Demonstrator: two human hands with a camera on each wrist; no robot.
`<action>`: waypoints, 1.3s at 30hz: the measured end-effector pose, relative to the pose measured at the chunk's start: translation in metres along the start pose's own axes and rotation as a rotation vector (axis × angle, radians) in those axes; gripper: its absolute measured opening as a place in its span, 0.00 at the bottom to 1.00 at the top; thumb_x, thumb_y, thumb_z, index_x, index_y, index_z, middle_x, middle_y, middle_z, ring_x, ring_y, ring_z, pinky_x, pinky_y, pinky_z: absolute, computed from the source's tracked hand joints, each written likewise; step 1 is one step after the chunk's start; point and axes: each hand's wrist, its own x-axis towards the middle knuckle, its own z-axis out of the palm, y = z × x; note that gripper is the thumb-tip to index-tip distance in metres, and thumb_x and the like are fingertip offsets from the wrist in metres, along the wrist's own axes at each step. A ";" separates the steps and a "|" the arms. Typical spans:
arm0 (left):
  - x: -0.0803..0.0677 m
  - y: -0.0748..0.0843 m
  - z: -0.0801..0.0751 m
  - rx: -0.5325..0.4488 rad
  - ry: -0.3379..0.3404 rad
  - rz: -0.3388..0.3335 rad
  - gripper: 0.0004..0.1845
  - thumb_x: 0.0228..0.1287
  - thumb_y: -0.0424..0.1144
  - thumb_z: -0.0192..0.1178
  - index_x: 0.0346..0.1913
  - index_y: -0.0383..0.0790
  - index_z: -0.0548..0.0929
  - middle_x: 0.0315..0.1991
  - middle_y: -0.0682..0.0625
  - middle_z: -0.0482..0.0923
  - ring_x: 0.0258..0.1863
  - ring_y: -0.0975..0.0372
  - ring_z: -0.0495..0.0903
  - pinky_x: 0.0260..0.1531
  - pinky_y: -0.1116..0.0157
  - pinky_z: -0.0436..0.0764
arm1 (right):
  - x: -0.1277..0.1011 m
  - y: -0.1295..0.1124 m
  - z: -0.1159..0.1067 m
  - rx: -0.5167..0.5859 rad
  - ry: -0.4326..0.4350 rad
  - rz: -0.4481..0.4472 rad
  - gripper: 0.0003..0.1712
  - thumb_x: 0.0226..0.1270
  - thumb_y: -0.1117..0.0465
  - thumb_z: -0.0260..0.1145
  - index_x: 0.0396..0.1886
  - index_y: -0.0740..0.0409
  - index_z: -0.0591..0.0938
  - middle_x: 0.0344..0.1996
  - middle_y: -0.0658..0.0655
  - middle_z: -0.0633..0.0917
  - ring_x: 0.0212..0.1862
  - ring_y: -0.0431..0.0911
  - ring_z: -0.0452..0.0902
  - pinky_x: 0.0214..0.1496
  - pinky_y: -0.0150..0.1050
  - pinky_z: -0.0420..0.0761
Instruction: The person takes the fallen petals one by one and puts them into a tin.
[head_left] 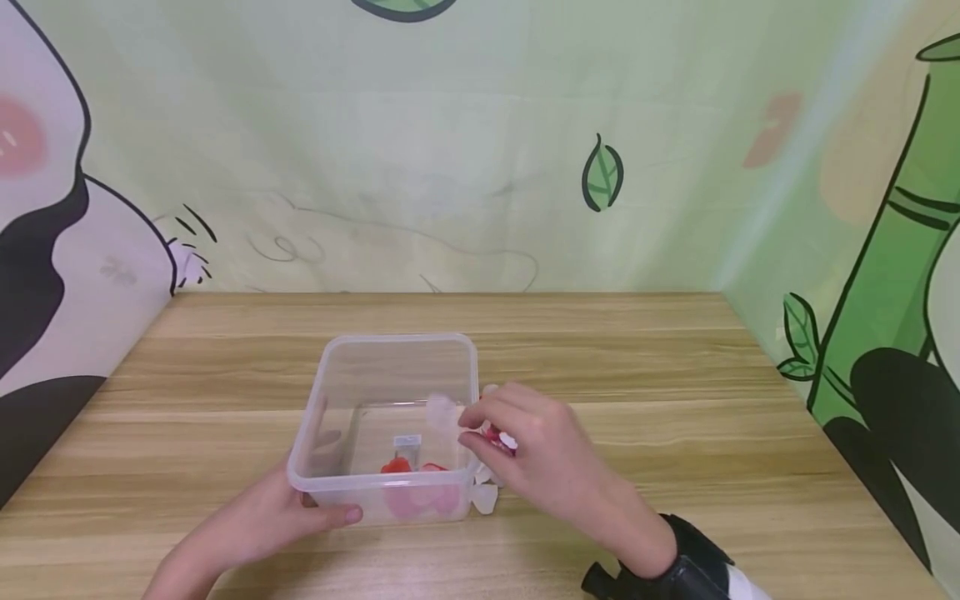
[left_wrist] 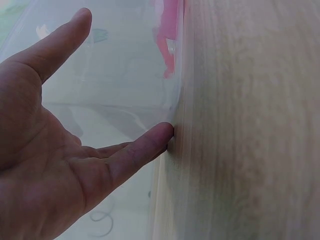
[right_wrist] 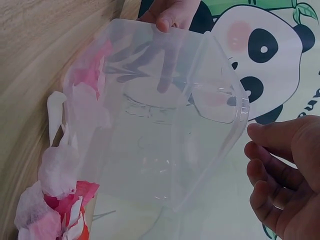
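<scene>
Clear container [head_left: 337, 483] on surface [head_left: 637, 367]; left hand [head_left: 273, 510], 8 o'clock, wide grip against container; right hand [head_left: 532, 450], 3 o'clock, apparently pinching blurred white piece [head_left: 442, 412].

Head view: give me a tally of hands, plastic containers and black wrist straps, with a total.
Hands: 2 (left hand, right hand)
Clear plastic container: 1
Black wrist strap: 1, on the right arm
Total: 4
The red, pink and white pieces overlap too much to count, so they are left out.
</scene>
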 end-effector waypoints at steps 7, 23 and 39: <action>-0.001 0.000 0.001 0.018 0.010 -0.010 0.69 0.58 0.43 0.78 0.83 0.61 0.29 0.72 0.25 0.59 0.60 0.41 0.75 0.50 0.65 0.79 | 0.001 0.005 -0.011 -0.061 0.051 0.034 0.09 0.57 0.70 0.79 0.36 0.59 0.87 0.32 0.50 0.86 0.34 0.41 0.80 0.37 0.31 0.81; 0.001 -0.001 0.000 -0.008 0.002 -0.002 0.70 0.58 0.42 0.78 0.83 0.61 0.28 0.72 0.25 0.59 0.62 0.39 0.72 0.53 0.66 0.77 | -0.016 0.032 -0.029 -0.261 -0.255 0.396 0.08 0.59 0.65 0.79 0.37 0.56 0.88 0.29 0.47 0.85 0.29 0.40 0.77 0.33 0.35 0.79; 0.000 0.001 0.000 0.010 0.007 -0.014 0.70 0.58 0.44 0.78 0.83 0.61 0.29 0.73 0.26 0.58 0.62 0.40 0.73 0.53 0.66 0.77 | -0.034 0.042 -0.012 -0.311 -0.645 0.528 0.17 0.64 0.60 0.76 0.21 0.52 0.76 0.17 0.47 0.72 0.22 0.44 0.68 0.27 0.40 0.70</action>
